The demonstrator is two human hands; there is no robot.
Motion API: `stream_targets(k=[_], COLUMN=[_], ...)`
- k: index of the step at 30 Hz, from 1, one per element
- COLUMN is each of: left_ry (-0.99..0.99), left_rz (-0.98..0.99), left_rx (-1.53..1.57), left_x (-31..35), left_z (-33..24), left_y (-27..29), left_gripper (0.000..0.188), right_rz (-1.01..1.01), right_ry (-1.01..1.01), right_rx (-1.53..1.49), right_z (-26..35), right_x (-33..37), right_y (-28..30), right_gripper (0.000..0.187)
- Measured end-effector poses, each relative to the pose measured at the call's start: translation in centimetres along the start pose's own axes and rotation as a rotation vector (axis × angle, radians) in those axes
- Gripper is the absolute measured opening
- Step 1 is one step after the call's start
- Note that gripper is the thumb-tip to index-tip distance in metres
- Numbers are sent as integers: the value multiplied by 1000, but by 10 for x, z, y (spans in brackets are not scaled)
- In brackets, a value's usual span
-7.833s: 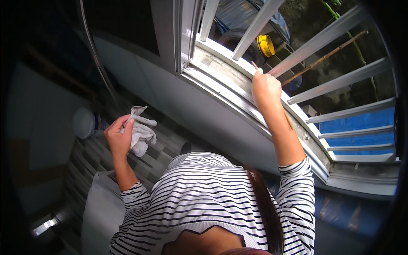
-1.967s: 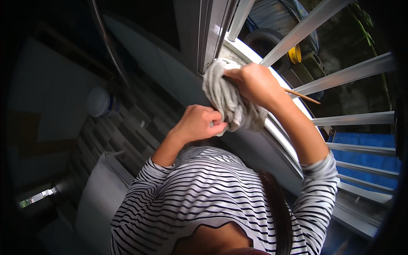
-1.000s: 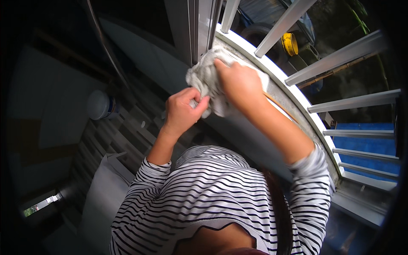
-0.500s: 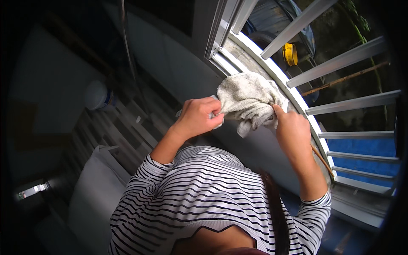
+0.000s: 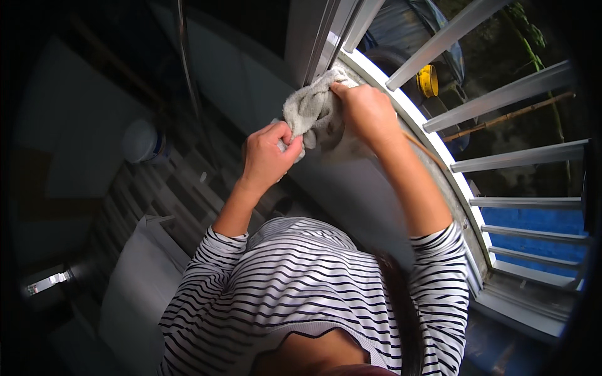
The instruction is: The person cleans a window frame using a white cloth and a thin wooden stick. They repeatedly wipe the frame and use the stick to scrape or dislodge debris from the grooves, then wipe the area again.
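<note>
Grey and crumpled, the cloth [image 5: 316,116] is bunched against the lower corner of the window frame [image 5: 401,113], just under the white bars [image 5: 501,97]. The right hand [image 5: 367,113] presses flat on its upper part with fingers curled over it, while the left hand [image 5: 266,153] is closed in a fist around its lower end. Below the left forearm, a white round container [image 5: 141,141] stands by the tiled floor [image 5: 163,194].
</note>
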State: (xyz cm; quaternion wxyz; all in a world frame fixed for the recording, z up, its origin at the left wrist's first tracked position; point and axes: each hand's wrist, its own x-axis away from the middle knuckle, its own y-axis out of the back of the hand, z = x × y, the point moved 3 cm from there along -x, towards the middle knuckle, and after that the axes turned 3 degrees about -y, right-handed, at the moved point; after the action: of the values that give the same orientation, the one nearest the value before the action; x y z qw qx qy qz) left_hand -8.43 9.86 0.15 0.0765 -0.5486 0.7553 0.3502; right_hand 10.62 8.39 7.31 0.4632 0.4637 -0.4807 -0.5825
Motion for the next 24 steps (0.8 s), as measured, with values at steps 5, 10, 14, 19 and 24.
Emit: stream_targets(k=[5, 10, 14, 19, 24], left_ry=[52, -114, -308, -221, -49], left_rz=[56, 233, 395, 456, 276], left_rx=[6, 87, 81, 169, 289], left_x=[8, 13, 22, 30, 21], left_z=[-3, -25, -48, -56, -29], left_y=[-3, -30, -54, -66, -28], left_gripper=[21, 60, 34, 23, 21], right_rz=[86, 184, 320, 181, -10], right_ry=[117, 1, -181, -268, -92], right_rx=[-159, -104, -8, -100, -308], right_z=[-44, -81, -102, -98, -70], right_x=[43, 120, 165, 169, 136], right_y=[17, 47, 78, 88, 64], right_gripper=[32, 30, 24, 25, 27])
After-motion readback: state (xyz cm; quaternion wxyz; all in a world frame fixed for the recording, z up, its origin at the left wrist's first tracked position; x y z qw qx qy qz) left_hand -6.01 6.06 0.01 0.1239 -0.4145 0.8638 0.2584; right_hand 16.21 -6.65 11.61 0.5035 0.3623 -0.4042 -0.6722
